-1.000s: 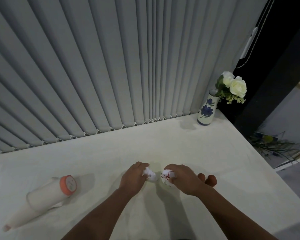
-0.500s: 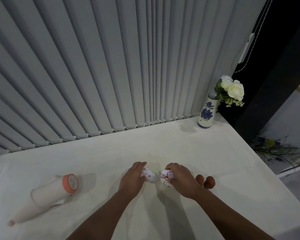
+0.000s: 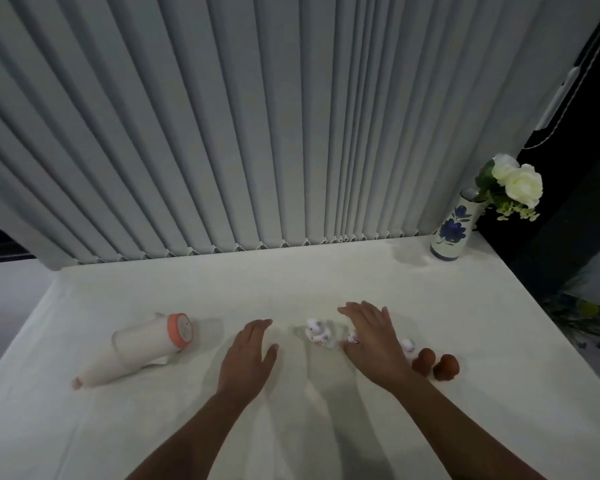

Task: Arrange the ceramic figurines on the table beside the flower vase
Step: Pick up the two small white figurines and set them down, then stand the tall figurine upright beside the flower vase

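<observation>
Small white ceramic figurines with red marks stand on the white table (image 3: 326, 282). One figurine (image 3: 317, 333) is between my hands. A second figurine (image 3: 352, 337) is partly hidden under my right hand (image 3: 373, 336). A third (image 3: 408, 346) shows just right of that hand. Two brown figurines (image 3: 436, 364) stand further right. My left hand (image 3: 250, 355) hovers flat, fingers apart, left of the first figurine, holding nothing. My right hand is open too, palm down. The blue-flowered vase (image 3: 452, 230) with white roses stands at the far right corner.
A white cylinder with an orange cap (image 3: 142, 351) lies on its side at the left. Grey vertical blinds (image 3: 257, 133) hang behind the table's far edge. The table's right edge drops off beside the vase to a dark floor.
Both hands have let go of the white figurines they held and opened. The left hand has drawn back to the left. The view has shifted left.
</observation>
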